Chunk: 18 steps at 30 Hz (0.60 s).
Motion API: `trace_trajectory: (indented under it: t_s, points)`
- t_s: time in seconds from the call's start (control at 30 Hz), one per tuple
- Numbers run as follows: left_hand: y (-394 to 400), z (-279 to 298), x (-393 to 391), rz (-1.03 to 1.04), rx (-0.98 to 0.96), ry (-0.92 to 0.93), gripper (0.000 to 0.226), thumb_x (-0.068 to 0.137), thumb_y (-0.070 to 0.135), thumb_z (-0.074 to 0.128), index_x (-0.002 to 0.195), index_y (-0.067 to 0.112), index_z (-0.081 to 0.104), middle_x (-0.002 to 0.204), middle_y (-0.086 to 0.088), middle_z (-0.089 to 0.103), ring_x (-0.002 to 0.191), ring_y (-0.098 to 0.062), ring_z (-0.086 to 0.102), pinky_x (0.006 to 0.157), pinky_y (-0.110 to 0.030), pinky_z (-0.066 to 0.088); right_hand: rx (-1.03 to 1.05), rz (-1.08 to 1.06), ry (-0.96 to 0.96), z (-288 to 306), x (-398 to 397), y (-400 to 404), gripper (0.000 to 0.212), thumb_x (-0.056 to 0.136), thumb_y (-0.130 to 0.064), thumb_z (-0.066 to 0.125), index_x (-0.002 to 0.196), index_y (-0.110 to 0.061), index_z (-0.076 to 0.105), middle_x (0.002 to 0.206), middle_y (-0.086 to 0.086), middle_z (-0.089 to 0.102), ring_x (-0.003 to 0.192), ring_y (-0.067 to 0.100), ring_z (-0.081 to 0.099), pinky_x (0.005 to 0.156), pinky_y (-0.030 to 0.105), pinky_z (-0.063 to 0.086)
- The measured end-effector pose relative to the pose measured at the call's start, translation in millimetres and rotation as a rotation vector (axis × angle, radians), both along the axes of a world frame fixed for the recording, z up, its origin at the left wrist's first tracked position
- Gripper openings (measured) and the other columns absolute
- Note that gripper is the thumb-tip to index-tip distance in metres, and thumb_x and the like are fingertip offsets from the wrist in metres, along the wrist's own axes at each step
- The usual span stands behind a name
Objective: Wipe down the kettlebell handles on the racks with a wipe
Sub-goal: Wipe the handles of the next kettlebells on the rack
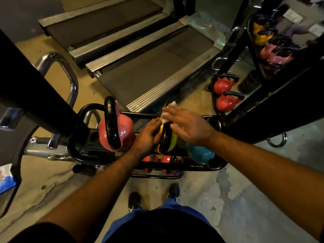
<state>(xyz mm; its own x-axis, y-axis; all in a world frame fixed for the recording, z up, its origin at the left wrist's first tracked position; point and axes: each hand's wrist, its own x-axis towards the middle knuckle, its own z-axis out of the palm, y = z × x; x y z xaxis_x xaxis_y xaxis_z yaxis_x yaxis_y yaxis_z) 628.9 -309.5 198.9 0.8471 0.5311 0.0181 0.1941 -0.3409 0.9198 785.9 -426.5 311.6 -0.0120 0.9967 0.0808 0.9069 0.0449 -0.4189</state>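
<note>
two treadmills (pixel 154 67) lie side by side on the floor beyond a black tube rack (pixel 112 160) that fills the middle of the view. on the rack's top tier sit three kettlebells: a pink kettlebell (pixel 122 127) on the left with its black handle standing up, a yellow kettlebell (pixel 172 140) in the middle, and a teal kettlebell (pixel 199 153) on the right. smaller red kettlebells (pixel 167 163) show on the tier below. more red ones hang in a mirror or second rack (pixel 226 95) at the right.

the left hand (pixel 149 135) rests against the left side of the yellow kettlebell, fingers fairly straight and lying on it. the right hand (pixel 185 125) is spread flat over the top of that kettlebell's black handle (pixel 165 137), fingers extended, pressing a white wipe (pixel 166 114) onto it; the wipe's edge sticks out past the fingertips. a blue and white wipes packet (pixel 6 178) lies at the far left edge.
</note>
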Motion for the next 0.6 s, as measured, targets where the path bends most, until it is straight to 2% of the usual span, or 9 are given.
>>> trace_trajectory:
  t_s: [0.07,0.2,0.3,0.33,0.47,0.6]
  points:
    - [1.1,-3.2,0.0,-0.001,0.036,0.040,0.055,0.093,0.043,0.048,0.145,0.024,0.046,0.151,-0.003,0.043,0.142,-0.020,0.037,0.114,-0.051,0.035,-0.041,-0.065,0.023,6.4,-1.3,7.0,0.055,0.097,-0.038,0.044,0.142,-0.009,0.055,0.153,0.011,0.047,0.148,0.024,0.034,0.118,0.047,0.034]
    - [2.9,-6.7,0.5,-0.034,0.019,0.034,0.051,0.096,0.043,0.048,0.145,0.028,0.043,0.151,0.004,0.041,0.141,-0.014,0.038,0.110,-0.050,0.039,-0.053,0.129,-0.067,2.9,-6.1,3.2,0.053,0.096,-0.036,0.046,0.139,-0.008,0.057,0.148,0.013,0.053,0.145,0.027,0.038,0.117,0.051,0.034]
    - [5.4,-11.3,2.2,-0.015,0.052,0.073,0.058,0.095,0.048,0.046,0.149,0.027,0.039,0.155,0.004,0.038,0.145,-0.014,0.031,0.114,-0.049,0.034,-0.043,-0.049,-0.005,8.1,4.2,7.8,0.055,0.096,-0.037,0.046,0.142,-0.008,0.055,0.151,0.012,0.049,0.146,0.025,0.037,0.115,0.050,0.037]
    - [6.1,-11.6,2.3,-0.014,0.056,0.075,0.059,0.095,0.048,0.045,0.149,0.024,0.040,0.155,0.002,0.038,0.145,-0.014,0.031,0.115,-0.049,0.034,-0.045,-0.046,-0.005,9.2,1.7,8.9,0.055,0.095,-0.037,0.046,0.141,-0.007,0.056,0.150,0.012,0.050,0.146,0.026,0.038,0.115,0.050,0.037]
    - [5.3,-16.4,2.0,-0.042,0.077,0.026,0.056,0.095,0.044,0.048,0.146,0.021,0.043,0.154,0.000,0.040,0.144,-0.017,0.034,0.113,-0.050,0.035,-0.052,0.221,-0.094,10.0,-2.1,1.9,0.048,0.094,-0.032,0.048,0.133,-0.008,0.063,0.140,0.011,0.060,0.139,0.028,0.046,0.114,0.050,0.039]
    - [7.2,-16.8,2.3,-0.014,0.085,0.051,0.065,0.092,0.051,0.042,0.149,0.020,0.041,0.156,-0.003,0.038,0.146,-0.018,0.031,0.116,-0.047,0.032,-0.102,0.014,-0.071,21.6,7.4,9.6,0.055,0.098,-0.040,0.044,0.143,-0.011,0.055,0.150,0.010,0.050,0.146,0.025,0.039,0.116,0.050,0.036]
